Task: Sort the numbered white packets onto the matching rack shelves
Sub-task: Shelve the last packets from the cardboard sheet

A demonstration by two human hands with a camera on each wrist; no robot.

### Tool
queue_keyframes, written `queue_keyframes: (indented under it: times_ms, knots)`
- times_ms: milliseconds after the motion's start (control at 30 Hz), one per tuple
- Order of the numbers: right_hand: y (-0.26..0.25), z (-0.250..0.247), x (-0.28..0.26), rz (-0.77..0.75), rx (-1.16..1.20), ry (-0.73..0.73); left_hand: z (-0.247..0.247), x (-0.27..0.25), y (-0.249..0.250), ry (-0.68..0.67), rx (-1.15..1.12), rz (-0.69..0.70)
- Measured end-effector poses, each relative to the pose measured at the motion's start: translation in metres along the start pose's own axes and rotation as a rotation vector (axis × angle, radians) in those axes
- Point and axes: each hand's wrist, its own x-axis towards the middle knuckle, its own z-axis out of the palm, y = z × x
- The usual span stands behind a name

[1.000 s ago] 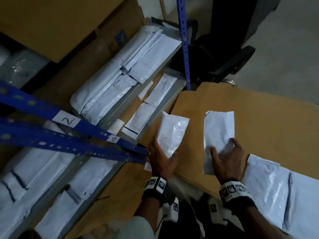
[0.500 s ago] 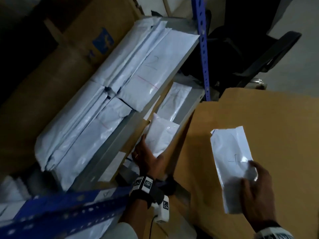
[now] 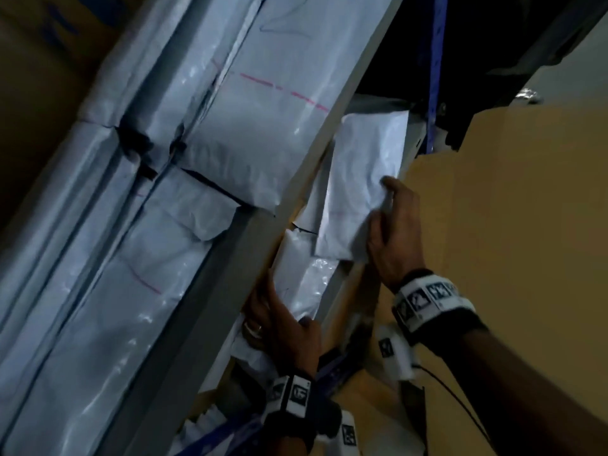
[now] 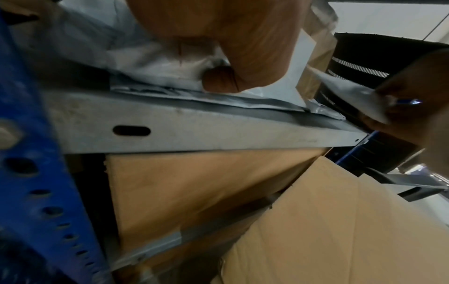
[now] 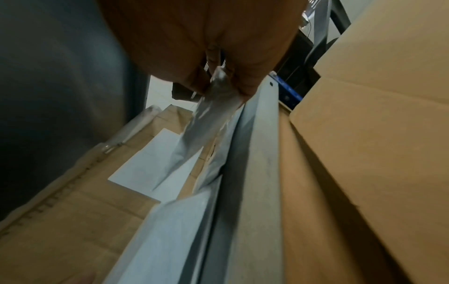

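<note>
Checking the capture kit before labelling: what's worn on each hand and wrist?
Both wrists carry black bands with white square-marker blocks. The right hand wrist also has a white camera pod with a thin black cable. The left hand wears a ring. Pale sleeve edge at the bottom.

Bare forearms, no sleeves past the wrists. Black wristband (image 3: 437,307) on the right, ringed with white squares printed in black-and-white marker patterns. Same kind of marker wristband (image 3: 292,394) on the left. White camera pod (image 3: 394,355) under the right wrist (thin black cable trailing off). Ring (image 3: 253,330) on a left finger.
</note>
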Motion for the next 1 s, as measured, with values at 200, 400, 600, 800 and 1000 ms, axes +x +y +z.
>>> queue_keyframes:
  times_ms: [200, 400, 600, 800, 1000]
  knots:
    - [0.008, 0.036, 0.032, 0.095, -0.135, -0.095, 0.003, -0.008, 0.002, 0.027, -0.036, 0.059]
    - [0.013, 0.036, 0.030, 0.031, -0.523, -0.142, 0.024, -0.007, 0.002, 0.076, 0.071, 0.061]
    - [0.018, 0.038, 0.053, -0.087, -0.798, -0.256, 0.031, -0.009, 0.007, 0.060, 0.057, 0.077]
    - [0.031, 0.054, 0.069, -0.139, -0.936, -0.383, 0.033, -0.007, 0.004, 0.013, 0.060, 0.054]
    - [0.030, 0.060, 0.071, -0.158, -0.969, -0.376, 0.029, -0.007, 0.010, 0.032, 0.080, 0.091]
